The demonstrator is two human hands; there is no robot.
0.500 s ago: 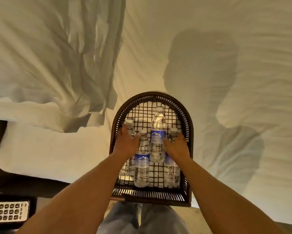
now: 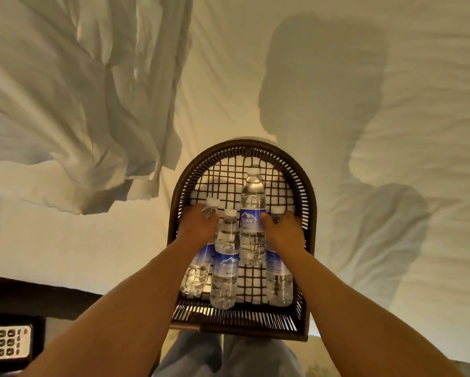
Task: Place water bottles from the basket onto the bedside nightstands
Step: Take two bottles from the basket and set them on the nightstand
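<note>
A dark wicker basket (image 2: 308,202) rests on the edge of the white bed. Inside lie several clear water bottles with blue labels. My left hand (image 2: 198,225) is closed around the neck of the leftmost bottle (image 2: 197,273). My right hand (image 2: 285,229) is closed around the neck of the rightmost bottle (image 2: 278,281). Two more bottles lie between my hands: a nearer one (image 2: 225,265) and a farther one (image 2: 252,213). No nightstand top is plainly in view.
The white bed sheet (image 2: 337,91) fills most of the view, with a rumpled duvet (image 2: 78,104) at the upper left. A white remote with grey buttons (image 2: 4,342) lies on a dark surface at the lower left. My legs stand below the basket.
Both hands have settled a little further onto the outer bottles. The basket and the middle bottles have not moved.
</note>
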